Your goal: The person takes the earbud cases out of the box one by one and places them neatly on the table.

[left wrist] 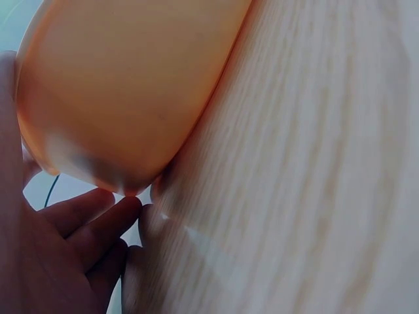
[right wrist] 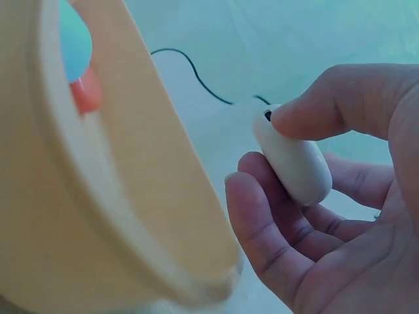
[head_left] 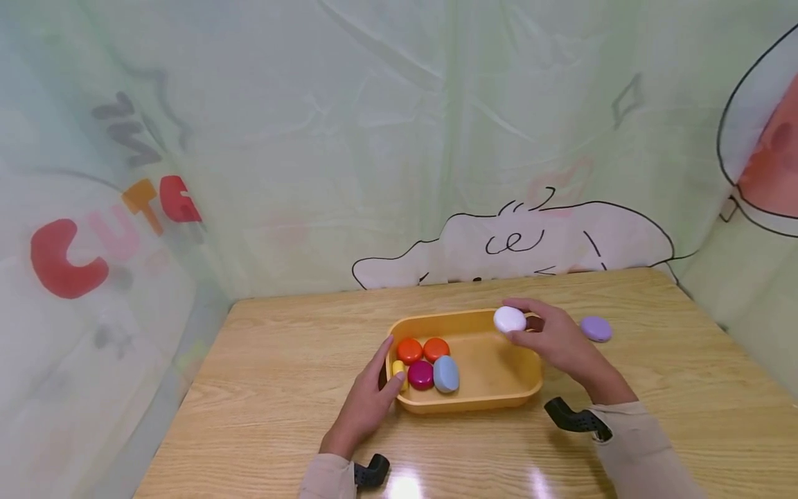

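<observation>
Right hand (head_left: pixel 564 344): grasping a white pebble-shaped piece (head_left: pixel 510 319), pinched between thumb and curled fingers (right wrist: pixel 262 222); held above the far right rim of the yellow tray (head_left: pixel 499 398), clear of the tray floor; confirmed in the right wrist view, white piece (right wrist: pixel 292 159) off the tray wall (right wrist: pixel 141 163), not touching it.

Left hand (head_left: pixel 369 400): released, fingers straight; resting on the table (head_left: pixel 280 374) against the left outer end of the tray; fingertips at the rim, touching or just beside a small yellow piece (head_left: pixel 399 371); in the left wrist view, fingers (left wrist: pixel 91 219) beneath the tray's rounded corner (left wrist: pixel 124 85).

Inside the tray, just right of the left fingertips: two orange-red pieces (head_left: pixel 422 350) side by side toward the far wall; a magenta piece (head_left: pixel 420 374) and a pale blue piece (head_left: pixel 445 374) nearer; all clustered, touching.

Beyond the right hand, to its outer side: a lilac piece (head_left: pixel 596 328) lying flat on the table, apart from tray and hand.
</observation>
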Tool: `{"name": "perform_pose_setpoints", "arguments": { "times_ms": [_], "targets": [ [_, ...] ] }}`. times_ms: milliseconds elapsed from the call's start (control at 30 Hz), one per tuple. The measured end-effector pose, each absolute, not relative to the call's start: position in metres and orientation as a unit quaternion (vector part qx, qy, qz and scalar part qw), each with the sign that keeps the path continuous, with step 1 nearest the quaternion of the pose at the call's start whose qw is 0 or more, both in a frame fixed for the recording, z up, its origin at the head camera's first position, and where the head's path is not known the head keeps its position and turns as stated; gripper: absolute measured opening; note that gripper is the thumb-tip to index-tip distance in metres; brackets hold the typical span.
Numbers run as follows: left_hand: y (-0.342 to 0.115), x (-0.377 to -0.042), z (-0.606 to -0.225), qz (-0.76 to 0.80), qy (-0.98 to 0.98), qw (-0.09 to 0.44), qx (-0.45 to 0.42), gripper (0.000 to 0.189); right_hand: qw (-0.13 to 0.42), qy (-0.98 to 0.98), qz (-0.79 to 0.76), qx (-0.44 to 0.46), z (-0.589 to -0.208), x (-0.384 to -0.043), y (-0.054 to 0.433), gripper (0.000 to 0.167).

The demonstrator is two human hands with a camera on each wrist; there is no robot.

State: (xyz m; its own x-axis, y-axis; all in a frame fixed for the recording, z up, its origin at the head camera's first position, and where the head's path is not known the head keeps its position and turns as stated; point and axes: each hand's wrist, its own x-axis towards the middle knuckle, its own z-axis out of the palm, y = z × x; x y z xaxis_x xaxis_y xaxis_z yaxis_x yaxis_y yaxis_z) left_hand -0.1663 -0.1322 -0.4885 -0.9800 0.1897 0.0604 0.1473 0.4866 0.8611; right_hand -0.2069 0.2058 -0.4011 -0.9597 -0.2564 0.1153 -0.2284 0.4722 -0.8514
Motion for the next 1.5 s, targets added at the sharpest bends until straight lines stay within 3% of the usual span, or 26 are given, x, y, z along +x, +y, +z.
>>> {"name": "perform_pose_setpoints", "arguments": {
  "times_ms": [1167,1500],
  "targets": [
    [-0.132,-0.165,-0.489,0.497,0.862,0.027,0.094,0.066,-0.002,0.916,-0.401,-0.028,-0.418,-0.217,0.265,0.072],
    [-0.132,-0.166,-0.489,0.497,0.863,0.029,0.092,0.066,-0.011,0.933,-0.359,-0.010,-0.435,-0.226,0.279,0.068]
  ]
}}
